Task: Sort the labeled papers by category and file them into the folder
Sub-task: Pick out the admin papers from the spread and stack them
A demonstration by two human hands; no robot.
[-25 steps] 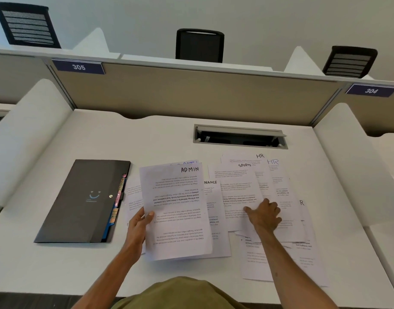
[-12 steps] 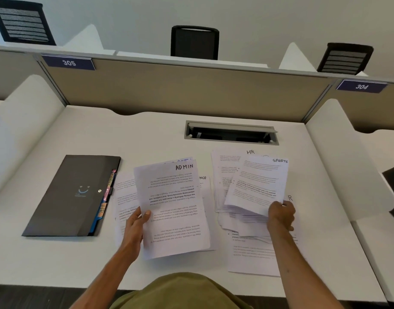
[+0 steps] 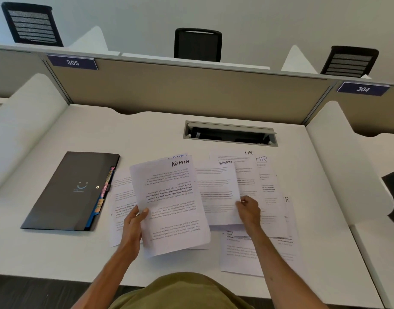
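My left hand (image 3: 133, 224) grips the lower left edge of a sheet marked ADMIN (image 3: 169, 206), held tilted just above the desk, with more sheets stacked under it. My right hand (image 3: 248, 210) pinches the right edge of a sheet marked SPORTS (image 3: 216, 192), which lies near the middle, right of the ADMIN sheet. Two sheets marked HR (image 3: 254, 175) lie spread at the right, with other printed pages (image 3: 243, 255) below them. A dark grey folder (image 3: 71, 192) with coloured tabs along its right edge lies closed at the left.
A white desk (image 3: 147, 134) carries everything. An open cable slot (image 3: 230, 134) sits behind the papers. White side dividers (image 3: 24, 121) and a beige back panel (image 3: 180, 90) enclose the desk. Loose pages (image 3: 121, 197) lie between the folder and the ADMIN sheet.
My right hand picked up the SPORTS sheet from the right pile, lifted it, then carried it left to the middle beside the ADMIN sheet. My left hand kept hold of the ADMIN sheet.
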